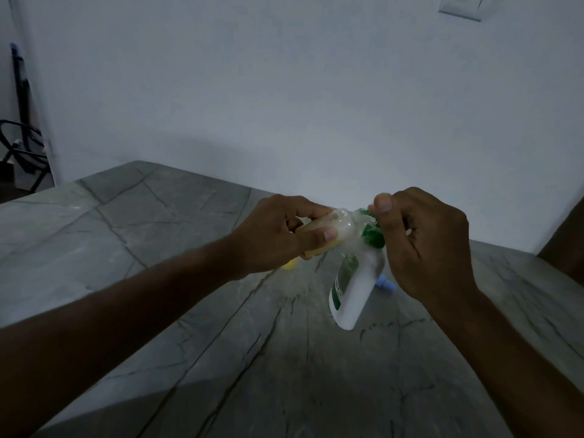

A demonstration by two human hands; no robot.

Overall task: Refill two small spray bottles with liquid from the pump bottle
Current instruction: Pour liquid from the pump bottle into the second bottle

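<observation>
My left hand (278,232) grips a small clear spray bottle (328,230) with yellowish liquid, held tilted on its side with its mouth toward the right. My right hand (423,245) grips the green pump head (373,237) of a white pump bottle (354,292) with a green label, which stands tilted above the table. The pump's nozzle meets the small bottle's mouth. A yellow piece (289,264) shows just below my left hand. A pale blue piece (385,284) lies on the table behind the pump bottle, mostly hidden by my right hand.
The grey stone-patterned table (158,248) reaches to a white wall at the back. A dark chair frame (22,147) stands past the table's far left corner. A dark brown object (565,245) shows at the right edge.
</observation>
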